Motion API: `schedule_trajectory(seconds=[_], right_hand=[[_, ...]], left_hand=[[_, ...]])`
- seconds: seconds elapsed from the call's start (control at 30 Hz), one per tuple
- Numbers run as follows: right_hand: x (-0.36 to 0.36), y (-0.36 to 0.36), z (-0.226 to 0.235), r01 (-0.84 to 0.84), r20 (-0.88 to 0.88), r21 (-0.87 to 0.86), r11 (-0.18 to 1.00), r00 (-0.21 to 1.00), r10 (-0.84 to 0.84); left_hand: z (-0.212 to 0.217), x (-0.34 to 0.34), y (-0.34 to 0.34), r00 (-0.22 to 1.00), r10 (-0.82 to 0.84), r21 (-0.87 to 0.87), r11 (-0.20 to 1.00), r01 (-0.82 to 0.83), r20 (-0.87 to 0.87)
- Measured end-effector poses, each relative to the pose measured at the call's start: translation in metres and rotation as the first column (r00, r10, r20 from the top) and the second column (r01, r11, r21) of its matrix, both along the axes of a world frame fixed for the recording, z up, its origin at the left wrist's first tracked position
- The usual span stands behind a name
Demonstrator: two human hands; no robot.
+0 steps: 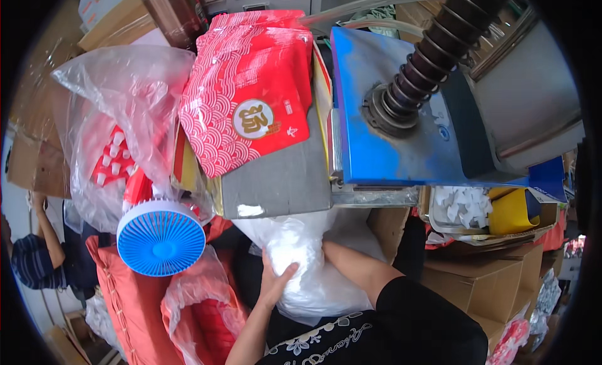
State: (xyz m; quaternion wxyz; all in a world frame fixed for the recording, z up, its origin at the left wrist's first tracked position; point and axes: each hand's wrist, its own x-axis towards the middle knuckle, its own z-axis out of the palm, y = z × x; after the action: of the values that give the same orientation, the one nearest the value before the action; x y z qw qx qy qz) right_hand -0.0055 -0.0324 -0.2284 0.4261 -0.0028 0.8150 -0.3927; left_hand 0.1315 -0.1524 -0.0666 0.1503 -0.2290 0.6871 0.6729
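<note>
A crumpled clear plastic bag (332, 296) lies in my lap, below the front edge of the grey-topped work surface (276, 192). My left hand (276, 280) grips the bag from its left side, thumb laid across the front and fingers mostly out of sight. From the right, my right forearm (351, 264) reaches in to the bag. Plastic covers my right hand, so its fingers are hidden. What the bag contains cannot be made out. Red printed pouches (238, 83) with a gold round emblem lie stacked on the work surface just beyond.
A blue machine (376, 148) with a spring-wrapped column stands at right. At left are a small blue fan (161, 239) and a clear bag (119, 76) of red, white-spouted pieces. A tray of white pieces (461, 205) and cardboard boxes (470, 277) sit at right. Another person's arm (50, 233) shows far left.
</note>
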Motion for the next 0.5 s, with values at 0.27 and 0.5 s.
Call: schedule_trajectory(seconds=[0.27, 0.5], right_hand=[[-0.001, 0.074, -0.023, 0.591, 0.416, -0.193, 0.783, 0.772, -0.481], [-0.046, 0.101, -0.072, 0.900, 0.433, -0.004, 0.435, 0.393, -0.811]], left_hand=[[-0.001, -0.002, 0.001, 0.998, 0.059, -0.032, 0.998, -0.059, -0.009], [0.008, -0.002, 0.000, 0.995, 0.089, 0.013, 0.996, -0.089, -0.035]])
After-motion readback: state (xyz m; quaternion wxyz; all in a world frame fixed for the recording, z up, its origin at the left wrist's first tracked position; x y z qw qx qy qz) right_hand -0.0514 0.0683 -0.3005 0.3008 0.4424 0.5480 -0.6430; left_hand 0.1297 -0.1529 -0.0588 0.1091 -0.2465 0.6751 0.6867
